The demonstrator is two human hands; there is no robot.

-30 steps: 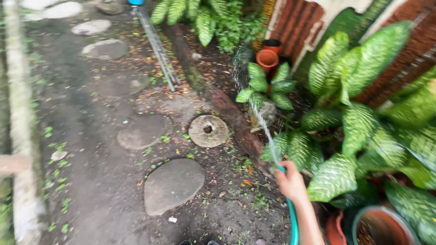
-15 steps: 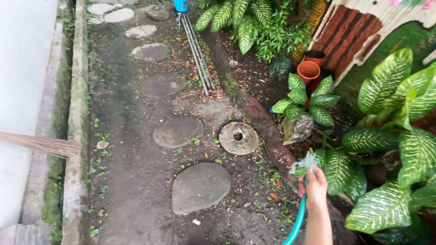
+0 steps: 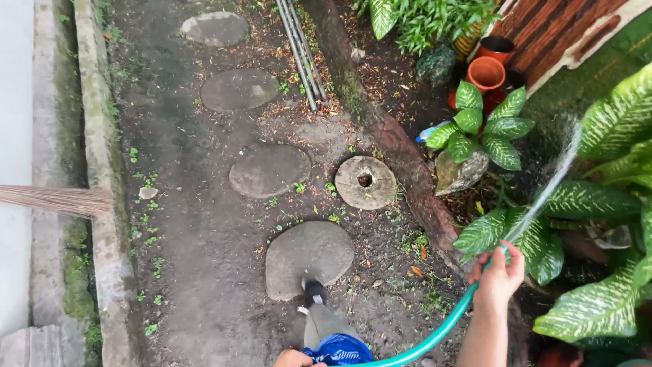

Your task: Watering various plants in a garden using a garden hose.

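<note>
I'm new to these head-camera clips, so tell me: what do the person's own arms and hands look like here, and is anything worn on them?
The right hand and its forearm are bare: no glove, sleeve, watch or ring shows. Only a sliver of the left hand shows at the bottom edge, also ungloved; its arm is out of view.

- Green garden hose (image 3: 441,331), gripped near its outlet, curves up from the lower edge beside the flat stepping stone (image 3: 309,257).
- Water jet (image 3: 550,187) sprays diagonally up-right from the hose.

Open dirt path (image 3: 197,224) left of the right hand (image 3: 499,278); spotted leaves (image 3: 536,231) crowding its right.
</note>
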